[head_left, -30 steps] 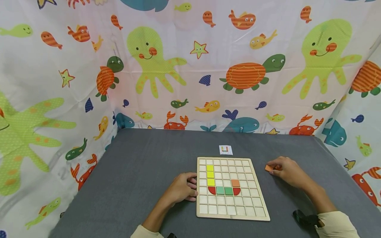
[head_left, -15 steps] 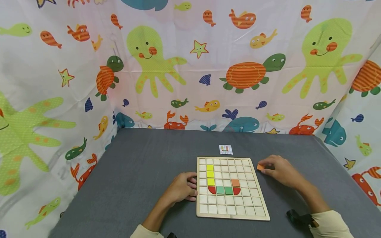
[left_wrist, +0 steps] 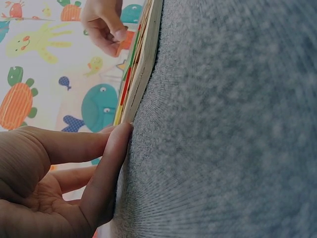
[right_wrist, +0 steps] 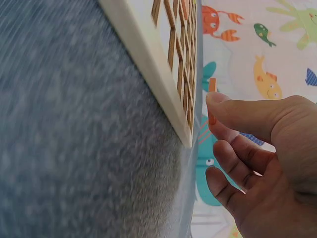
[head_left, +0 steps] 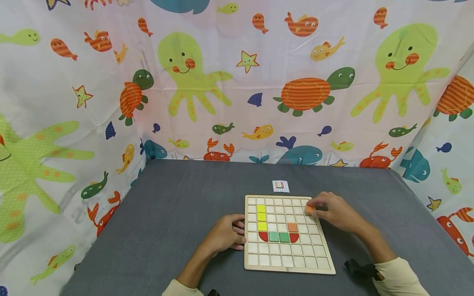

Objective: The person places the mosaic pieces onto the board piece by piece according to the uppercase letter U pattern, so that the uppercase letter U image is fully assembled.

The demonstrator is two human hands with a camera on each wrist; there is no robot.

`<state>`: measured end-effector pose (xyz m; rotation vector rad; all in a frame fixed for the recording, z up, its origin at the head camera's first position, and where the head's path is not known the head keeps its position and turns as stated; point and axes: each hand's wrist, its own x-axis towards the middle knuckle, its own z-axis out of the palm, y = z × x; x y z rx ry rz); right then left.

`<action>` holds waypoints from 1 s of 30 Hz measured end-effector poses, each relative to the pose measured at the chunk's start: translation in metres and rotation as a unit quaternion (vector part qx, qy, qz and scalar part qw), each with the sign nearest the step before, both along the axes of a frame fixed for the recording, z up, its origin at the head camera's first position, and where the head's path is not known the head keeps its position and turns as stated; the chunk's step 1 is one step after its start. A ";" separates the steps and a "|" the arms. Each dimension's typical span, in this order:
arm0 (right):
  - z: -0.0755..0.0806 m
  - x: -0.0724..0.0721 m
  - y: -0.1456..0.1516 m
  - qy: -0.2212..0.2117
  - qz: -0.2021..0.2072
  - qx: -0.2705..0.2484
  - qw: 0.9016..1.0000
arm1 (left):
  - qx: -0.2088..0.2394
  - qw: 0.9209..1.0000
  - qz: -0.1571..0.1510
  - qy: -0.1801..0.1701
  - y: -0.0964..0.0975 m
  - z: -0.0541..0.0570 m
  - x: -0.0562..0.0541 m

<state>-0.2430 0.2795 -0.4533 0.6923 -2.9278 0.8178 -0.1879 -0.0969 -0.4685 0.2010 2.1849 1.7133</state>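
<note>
An orange square tile (head_left: 309,209) is pinched between the thumb and fingers of my right hand (head_left: 335,211). That hand is over the far right part of a wooden grid board (head_left: 289,270). In the right wrist view the tile (right_wrist: 212,85) stands edge-on, held apart from the board (right_wrist: 148,74). My left hand (head_left: 224,234) touches the board's left edge with its fingertips, also seen in the left wrist view beside the board's side (left_wrist: 143,82). On the board lie several yellow tiles (head_left: 261,216), green tiles (head_left: 279,237), red rounded pieces (head_left: 294,237) and another orange tile (head_left: 292,227).
A small card (head_left: 280,186) printed with a coloured grid pattern lies just behind the board. Grey cloth (head_left: 192,193) covers the table. Behind it hangs a curtain (head_left: 237,82) with sea-animal prints, which also runs along both sides.
My right hand has moved left with the orange tile, from the cloth beside the board to above its right-hand squares. The left hand and the board have stayed put.
</note>
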 end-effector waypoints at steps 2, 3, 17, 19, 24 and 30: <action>0.000 -0.001 -0.003 -0.009 0.006 -0.002 1.000 | 0.000 1.000 0.001 0.001 0.000 0.000 0.000; 0.000 -0.001 -0.004 -0.015 0.010 -0.005 1.000 | -0.001 1.000 0.001 0.001 0.000 0.000 0.000; 0.003 -0.003 -0.028 -0.076 0.051 -0.026 0.995 | -0.004 1.000 -0.002 0.010 0.002 0.001 0.001; 0.003 -0.003 -0.030 -0.077 0.062 -0.025 0.995 | -0.005 1.000 -0.001 0.010 0.002 0.001 0.002; -0.001 -0.006 -0.034 -0.060 0.091 -0.019 0.994 | -0.005 1.000 0.000 0.009 0.002 0.001 0.002; -0.003 -0.009 -0.041 -0.054 0.102 -0.014 0.993 | -0.005 1.000 0.001 0.013 0.001 0.000 0.001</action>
